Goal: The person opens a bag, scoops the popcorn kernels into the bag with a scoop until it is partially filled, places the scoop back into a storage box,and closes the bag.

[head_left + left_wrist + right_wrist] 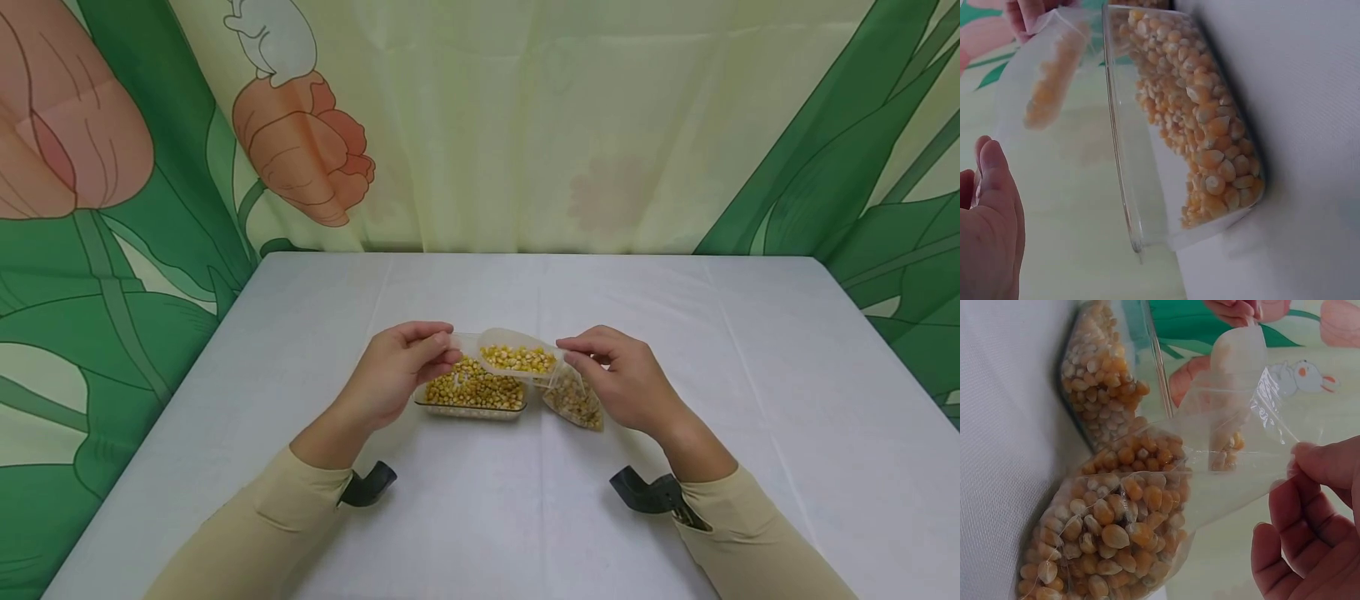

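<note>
My left hand [401, 371] pinches the handle end of a translucent white scoop [498, 339], which carries a heap of yellow corn kernels [525, 359]. Over on the right, my right hand [626, 375] pinches the top edge of a clear plastic bag [1116, 531] partly filled with kernels. The scoop's front end is at the bag's mouth, above the bag's contents; in the right wrist view it shows through the film. Below the scoop, a clear rectangular container [1119, 137] holds many more kernels [1216, 144]. The bag's bottom rests on the table beside it.
A white cloth covers the table [540, 517]. Behind it hangs a curtain [480, 125] printed with flowers, leaves and a rabbit. A black wrist mount [367, 483] sticks out from the left sleeve, and another mount [645, 490] from the right.
</note>
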{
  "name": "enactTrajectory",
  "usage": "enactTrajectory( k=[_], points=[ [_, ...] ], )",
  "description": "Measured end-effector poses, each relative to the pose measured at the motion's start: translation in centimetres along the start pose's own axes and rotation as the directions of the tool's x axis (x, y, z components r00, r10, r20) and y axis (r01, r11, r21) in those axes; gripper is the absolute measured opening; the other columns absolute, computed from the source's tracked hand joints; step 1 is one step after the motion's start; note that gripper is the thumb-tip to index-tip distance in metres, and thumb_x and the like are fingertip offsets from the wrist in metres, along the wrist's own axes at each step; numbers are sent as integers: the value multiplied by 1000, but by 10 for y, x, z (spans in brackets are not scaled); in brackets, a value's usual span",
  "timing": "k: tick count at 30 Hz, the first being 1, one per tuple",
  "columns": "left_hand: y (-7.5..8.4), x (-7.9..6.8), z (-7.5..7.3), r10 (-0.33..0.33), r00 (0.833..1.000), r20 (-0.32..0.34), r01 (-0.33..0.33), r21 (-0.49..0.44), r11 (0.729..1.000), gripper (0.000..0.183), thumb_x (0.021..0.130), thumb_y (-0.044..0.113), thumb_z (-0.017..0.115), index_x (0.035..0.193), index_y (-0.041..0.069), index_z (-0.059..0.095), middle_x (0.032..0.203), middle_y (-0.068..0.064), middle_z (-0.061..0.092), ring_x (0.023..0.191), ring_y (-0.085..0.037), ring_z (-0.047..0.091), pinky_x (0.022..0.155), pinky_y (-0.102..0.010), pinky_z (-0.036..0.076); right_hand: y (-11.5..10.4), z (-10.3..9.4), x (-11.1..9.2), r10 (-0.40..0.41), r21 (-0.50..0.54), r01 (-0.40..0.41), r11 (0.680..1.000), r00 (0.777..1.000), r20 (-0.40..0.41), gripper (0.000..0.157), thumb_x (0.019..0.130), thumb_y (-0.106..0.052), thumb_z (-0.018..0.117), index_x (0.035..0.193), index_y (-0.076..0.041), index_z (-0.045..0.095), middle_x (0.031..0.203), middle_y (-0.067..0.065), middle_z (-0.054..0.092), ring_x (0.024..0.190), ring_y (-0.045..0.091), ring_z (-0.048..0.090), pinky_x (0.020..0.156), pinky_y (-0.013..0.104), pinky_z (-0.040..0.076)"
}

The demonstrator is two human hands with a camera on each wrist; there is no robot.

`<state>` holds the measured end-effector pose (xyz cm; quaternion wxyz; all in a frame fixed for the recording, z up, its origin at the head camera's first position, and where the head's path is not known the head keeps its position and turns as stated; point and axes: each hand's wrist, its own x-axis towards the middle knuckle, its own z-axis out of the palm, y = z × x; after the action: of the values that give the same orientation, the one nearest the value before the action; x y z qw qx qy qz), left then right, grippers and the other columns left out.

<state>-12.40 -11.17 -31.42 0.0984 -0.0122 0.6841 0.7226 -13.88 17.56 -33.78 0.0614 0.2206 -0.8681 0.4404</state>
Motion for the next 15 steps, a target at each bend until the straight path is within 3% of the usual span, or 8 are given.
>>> enactTrajectory(
  k=[10, 15],
  points=[
    [7, -5, 11, 78, 997, -27, -76, 51, 996, 27, 102, 0, 56, 125, -13, 57, 101, -14, 69, 86, -13, 69, 87, -33, 57, -2, 0, 0, -7, -5, 7, 1000, 1000, -7, 20, 96, -1, 66, 113, -3, 75, 99, 0, 69, 89, 17, 60, 75, 27, 51],
    [10, -8, 15, 116, 993, -30, -113, 86, 990, 27, 101, 2, 59, 124, -11, 59, 103, -17, 68, 87, -14, 69, 85, -32, 58, -1, 1, -1, -7, 3, 7, 1000, 1000, -9, 20, 96, -1, 66, 113, -3, 75, 99, 0, 69, 88, 17, 60, 73, 26, 50]
  ],
)
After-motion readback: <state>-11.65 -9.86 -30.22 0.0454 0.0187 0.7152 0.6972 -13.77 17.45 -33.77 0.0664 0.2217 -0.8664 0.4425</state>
